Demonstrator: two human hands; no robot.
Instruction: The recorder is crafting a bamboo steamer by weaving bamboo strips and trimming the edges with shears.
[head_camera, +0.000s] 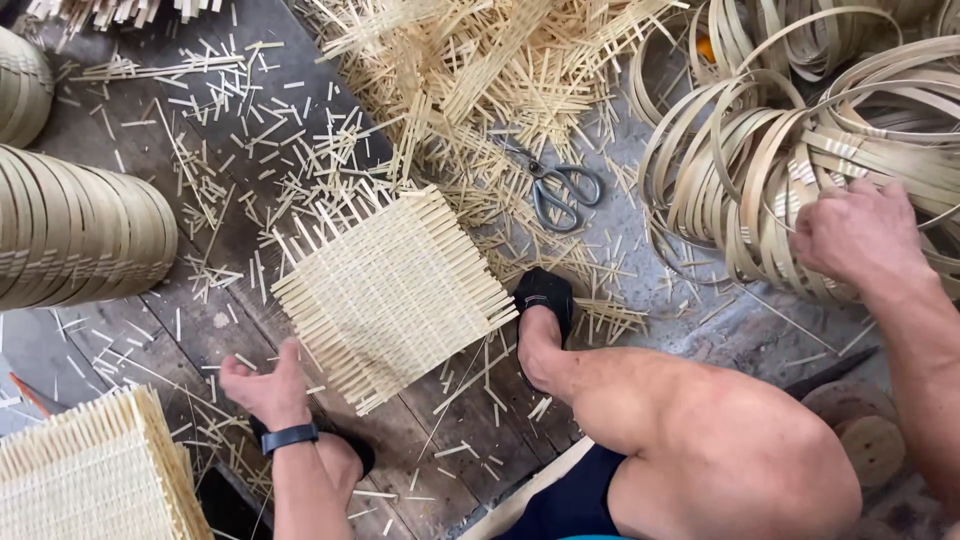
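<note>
On floor: square pale woven mat (392, 295), ends ragged; left hand (262, 385) fingers open, empty; right hand (858, 235) gripping bamboo hoops (770, 150).

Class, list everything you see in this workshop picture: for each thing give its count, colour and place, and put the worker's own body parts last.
woven mat: one, pale straw, flat on the floor at centre
second woven mat: one, pale straw, bottom left corner
scissors: one pair, grey metal, on the floor above the centre mat
bamboo hoops: many, tan, heaped at upper right
stacked rings: one stack, tan, left edge
strip offcuts: too many to count, pale, scattered over the plank floor
wooden discs: apparently two, brown, lower right
sandal: one in plain view, black, on the foot beside the centre mat
wristband: one, dark, left wrist
left hand: beside the centre mat's lower corner
right hand: on the bamboo hoops
</note>
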